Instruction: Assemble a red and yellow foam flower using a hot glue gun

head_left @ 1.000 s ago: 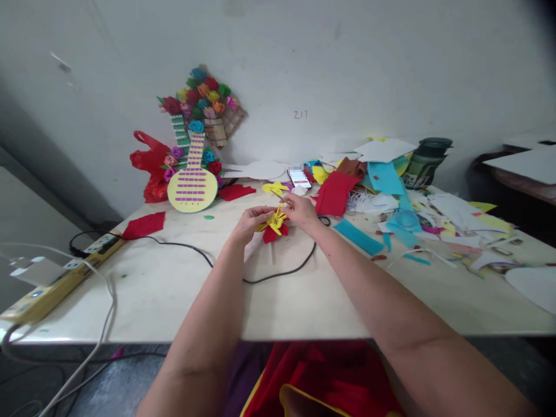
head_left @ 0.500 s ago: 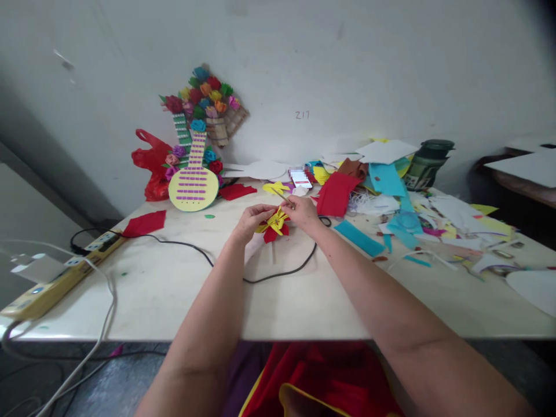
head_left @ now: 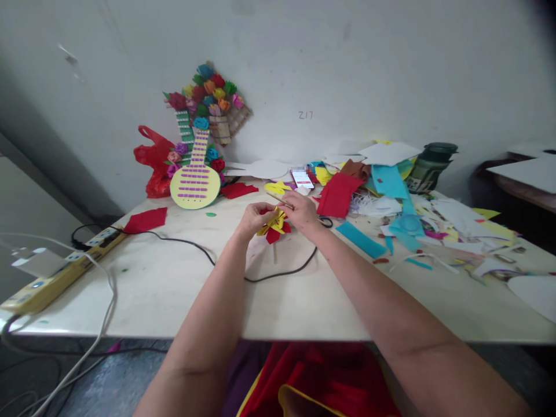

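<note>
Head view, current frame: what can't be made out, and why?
All in the head view:
- Left hand: fingertip contact on the yellow-and-red flower, too small to tell.
- Thin brownish stick: one end hidden by the right hand's fingers.
- White-framed phone: screen text too small, top pixelated.
- Dark green bottle: markings blurred.
- White rounded sheet: cut off by the right edge.
</note>
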### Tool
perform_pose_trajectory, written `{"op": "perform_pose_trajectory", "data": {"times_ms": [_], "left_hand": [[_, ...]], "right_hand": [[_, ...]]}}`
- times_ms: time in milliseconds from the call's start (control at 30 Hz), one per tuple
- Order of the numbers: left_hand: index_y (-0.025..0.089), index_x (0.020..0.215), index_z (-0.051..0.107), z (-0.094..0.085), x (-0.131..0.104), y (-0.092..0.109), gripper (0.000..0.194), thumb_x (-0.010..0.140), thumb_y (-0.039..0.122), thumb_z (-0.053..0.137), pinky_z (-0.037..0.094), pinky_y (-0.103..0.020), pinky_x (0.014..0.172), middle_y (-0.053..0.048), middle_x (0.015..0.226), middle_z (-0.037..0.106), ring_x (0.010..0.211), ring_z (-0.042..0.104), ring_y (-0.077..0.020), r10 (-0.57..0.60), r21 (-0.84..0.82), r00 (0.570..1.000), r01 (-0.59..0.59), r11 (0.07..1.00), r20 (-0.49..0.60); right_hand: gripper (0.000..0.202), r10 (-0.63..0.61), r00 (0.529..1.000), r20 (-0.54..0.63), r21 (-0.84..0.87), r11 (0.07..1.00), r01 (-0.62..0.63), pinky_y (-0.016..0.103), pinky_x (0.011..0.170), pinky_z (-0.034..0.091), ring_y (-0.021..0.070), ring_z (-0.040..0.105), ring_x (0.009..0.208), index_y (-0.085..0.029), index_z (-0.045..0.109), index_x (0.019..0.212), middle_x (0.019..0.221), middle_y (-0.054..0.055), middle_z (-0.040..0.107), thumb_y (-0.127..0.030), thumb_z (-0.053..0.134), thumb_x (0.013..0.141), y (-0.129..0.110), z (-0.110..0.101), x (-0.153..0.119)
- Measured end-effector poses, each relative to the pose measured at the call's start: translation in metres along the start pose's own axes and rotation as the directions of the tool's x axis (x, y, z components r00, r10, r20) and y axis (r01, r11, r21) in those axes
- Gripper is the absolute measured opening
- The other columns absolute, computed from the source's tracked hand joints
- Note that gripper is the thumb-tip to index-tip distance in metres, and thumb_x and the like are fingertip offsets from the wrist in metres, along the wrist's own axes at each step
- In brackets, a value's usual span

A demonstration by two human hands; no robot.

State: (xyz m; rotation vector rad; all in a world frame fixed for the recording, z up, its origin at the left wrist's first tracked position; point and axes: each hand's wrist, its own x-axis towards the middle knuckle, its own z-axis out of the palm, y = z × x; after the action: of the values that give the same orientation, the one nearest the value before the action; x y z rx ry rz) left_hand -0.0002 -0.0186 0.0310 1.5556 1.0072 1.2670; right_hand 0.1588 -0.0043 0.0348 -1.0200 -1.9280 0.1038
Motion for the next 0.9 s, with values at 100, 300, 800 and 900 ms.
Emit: {"op": "perform_pose_trajectory", "data": {"times_ms": [100, 300, 800, 900], "left_hand": [[0.014, 0.069, 0.068, 0.001, 0.000, 0.002, 0.020, 0.059, 0.031, 0.072, 0.040, -0.023, 0.050, -0.003, 0.059, 0.063, 0.053, 0.054, -0.0127, 0.001, 0.010, 1.000, -0.001, 1.000, -0.015], [0.015, 0.066, 0.067, 0.000, 0.000, 0.003, 0.016, 0.055, 0.028, 0.070, 0.040, -0.023, 0.049, -0.001, 0.055, 0.061, 0.050, 0.054, -0.0124, -0.027, -0.088, 0.990, 0.015, 0.996, -0.137], [0.015, 0.067, 0.067, -0.022, 0.009, -0.013, 0.024, 0.052, 0.031, 0.075, 0.044, -0.025, 0.054, -0.001, 0.058, 0.062, 0.053, 0.056, -0.0129, -0.016, -0.249, 0.937, -0.076, 0.966, -0.348], [0.015, 0.064, 0.065, -0.018, 0.006, -0.011, 0.024, 0.052, 0.033, 0.076, 0.043, -0.025, 0.052, -0.002, 0.056, 0.061, 0.051, 0.055, -0.0129, -0.034, -0.215, 0.961, -0.027, 0.976, -0.274]], "right_hand": [[0.014, -0.004, 1.000, 0.014, -0.022, 1.000, 0.004, 0.028, 0.074, 0.043, 0.0182, 0.058, 0.087, -0.020, 0.067, 0.078, 0.091, 0.006, 0.066, -0.026, 0.054, 0.082, -0.001, 0.000, -0.001], [0.021, 0.028, 0.999, -0.028, -0.074, 0.997, -0.030, 0.027, 0.071, 0.039, 0.0189, 0.056, 0.089, -0.020, 0.065, 0.085, 0.097, 0.007, 0.064, -0.034, 0.050, 0.085, -0.004, -0.002, -0.001], [0.024, -0.023, 0.997, 0.071, -0.056, 0.998, 0.027, 0.025, 0.069, 0.038, 0.0177, 0.056, 0.088, -0.019, 0.063, 0.089, 0.095, 0.007, 0.063, -0.030, 0.041, 0.089, 0.006, -0.001, 0.001], [0.023, -0.028, 0.998, 0.059, -0.004, 1.000, 0.028, 0.025, 0.071, 0.039, 0.0172, 0.058, 0.088, -0.019, 0.065, 0.089, 0.094, 0.007, 0.065, -0.031, 0.045, 0.087, 0.005, -0.001, 0.000]]}}
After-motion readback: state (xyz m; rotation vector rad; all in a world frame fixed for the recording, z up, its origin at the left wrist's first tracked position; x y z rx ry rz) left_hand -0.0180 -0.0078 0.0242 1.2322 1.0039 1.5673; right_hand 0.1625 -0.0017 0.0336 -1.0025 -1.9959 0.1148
